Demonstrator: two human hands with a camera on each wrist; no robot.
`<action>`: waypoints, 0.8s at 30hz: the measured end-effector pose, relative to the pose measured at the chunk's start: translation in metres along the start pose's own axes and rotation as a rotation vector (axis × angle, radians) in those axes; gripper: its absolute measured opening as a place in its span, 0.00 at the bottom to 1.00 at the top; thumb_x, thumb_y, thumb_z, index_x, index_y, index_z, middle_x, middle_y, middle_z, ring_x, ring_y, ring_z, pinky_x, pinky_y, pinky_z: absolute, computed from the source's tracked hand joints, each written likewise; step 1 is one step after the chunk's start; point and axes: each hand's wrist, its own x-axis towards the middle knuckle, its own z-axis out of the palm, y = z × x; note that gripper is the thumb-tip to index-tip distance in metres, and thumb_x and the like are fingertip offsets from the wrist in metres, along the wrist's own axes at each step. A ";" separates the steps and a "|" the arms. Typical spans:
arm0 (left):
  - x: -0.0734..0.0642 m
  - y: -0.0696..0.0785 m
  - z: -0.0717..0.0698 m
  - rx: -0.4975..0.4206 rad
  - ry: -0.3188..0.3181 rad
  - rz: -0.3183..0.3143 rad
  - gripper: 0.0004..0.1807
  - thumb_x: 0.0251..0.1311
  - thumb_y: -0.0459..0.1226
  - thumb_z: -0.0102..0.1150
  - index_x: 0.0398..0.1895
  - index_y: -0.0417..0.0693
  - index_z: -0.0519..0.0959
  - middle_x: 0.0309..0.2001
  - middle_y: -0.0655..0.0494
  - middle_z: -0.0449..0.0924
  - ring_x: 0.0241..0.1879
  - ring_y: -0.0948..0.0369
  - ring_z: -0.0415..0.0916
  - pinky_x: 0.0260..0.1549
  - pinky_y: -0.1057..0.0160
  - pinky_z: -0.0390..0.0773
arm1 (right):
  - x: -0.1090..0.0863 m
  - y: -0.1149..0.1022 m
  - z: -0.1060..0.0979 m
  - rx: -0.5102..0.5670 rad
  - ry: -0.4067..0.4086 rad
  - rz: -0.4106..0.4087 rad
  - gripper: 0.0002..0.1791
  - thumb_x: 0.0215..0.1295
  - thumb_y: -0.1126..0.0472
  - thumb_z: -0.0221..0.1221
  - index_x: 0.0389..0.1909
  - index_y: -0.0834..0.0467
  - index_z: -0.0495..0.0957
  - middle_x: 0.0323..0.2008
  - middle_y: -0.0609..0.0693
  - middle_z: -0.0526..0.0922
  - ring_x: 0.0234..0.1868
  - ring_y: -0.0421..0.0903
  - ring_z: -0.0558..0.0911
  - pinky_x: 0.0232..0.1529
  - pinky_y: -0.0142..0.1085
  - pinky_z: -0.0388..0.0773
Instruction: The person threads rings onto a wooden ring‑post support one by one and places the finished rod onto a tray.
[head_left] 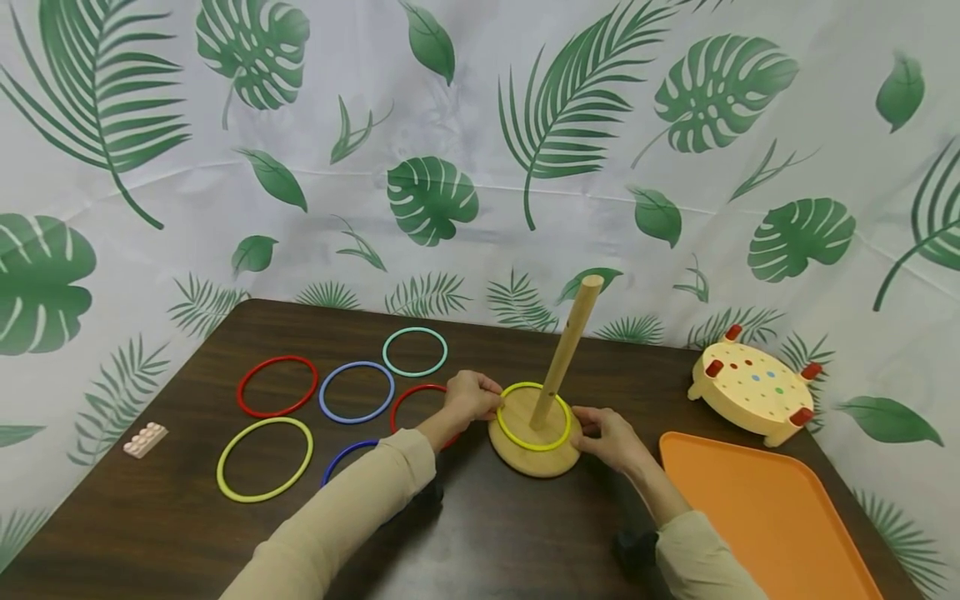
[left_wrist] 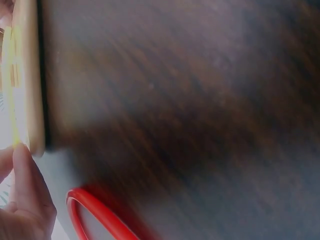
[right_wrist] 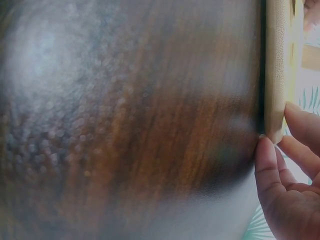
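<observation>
A round wooden stand (head_left: 536,461) with a tall upright peg (head_left: 567,350) stands near the middle of the table. Around the peg's foot is a bright yellow ring (head_left: 534,448), low over the base. My left hand (head_left: 471,396) pinches the ring's left side between thumb and fingers. At the base's right edge, my right hand (head_left: 611,437) grips the rim, fingers on either side of it in the right wrist view. A red ring (left_wrist: 102,212) lies beside the left hand, partly hidden by that arm in the head view.
Left on the dark table (head_left: 510,533) lie another red ring (head_left: 240,392), a light blue ring (head_left: 322,400), a turquoise ring (head_left: 386,350), a larger yellow ring (head_left: 221,471), a dark blue ring (head_left: 330,467) and a pink block (head_left: 145,440). Rightward are an orange tray (head_left: 757,508) and an upturned cream pegged stool (head_left: 750,387).
</observation>
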 end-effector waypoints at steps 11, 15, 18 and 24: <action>-0.006 0.000 0.000 0.069 0.005 0.066 0.04 0.50 0.28 0.66 0.31 0.37 0.84 0.27 0.50 0.84 0.23 0.61 0.81 0.24 0.67 0.83 | 0.000 0.001 0.001 0.009 -0.007 -0.002 0.27 0.55 0.73 0.61 0.57 0.75 0.68 0.46 0.67 0.78 0.44 0.58 0.80 0.43 0.45 0.81; -0.007 0.001 -0.002 0.097 0.003 0.098 0.06 0.50 0.28 0.65 0.33 0.37 0.84 0.28 0.50 0.84 0.24 0.60 0.82 0.23 0.68 0.82 | 0.000 0.001 0.000 0.005 -0.013 -0.013 0.27 0.55 0.73 0.60 0.57 0.75 0.68 0.47 0.67 0.78 0.44 0.58 0.80 0.43 0.45 0.82; -0.009 0.002 -0.003 0.163 0.005 0.136 0.07 0.50 0.29 0.65 0.34 0.38 0.85 0.29 0.50 0.85 0.25 0.60 0.82 0.23 0.70 0.81 | 0.000 0.000 0.000 -0.003 -0.013 -0.019 0.27 0.55 0.73 0.60 0.57 0.75 0.68 0.47 0.67 0.79 0.44 0.58 0.81 0.43 0.45 0.82; -0.012 0.003 -0.008 0.302 -0.004 0.236 0.08 0.52 0.32 0.65 0.36 0.41 0.85 0.31 0.51 0.85 0.31 0.61 0.81 0.26 0.71 0.79 | -0.001 0.002 0.001 0.004 -0.011 -0.031 0.27 0.55 0.74 0.60 0.57 0.76 0.68 0.47 0.68 0.79 0.43 0.58 0.81 0.43 0.45 0.82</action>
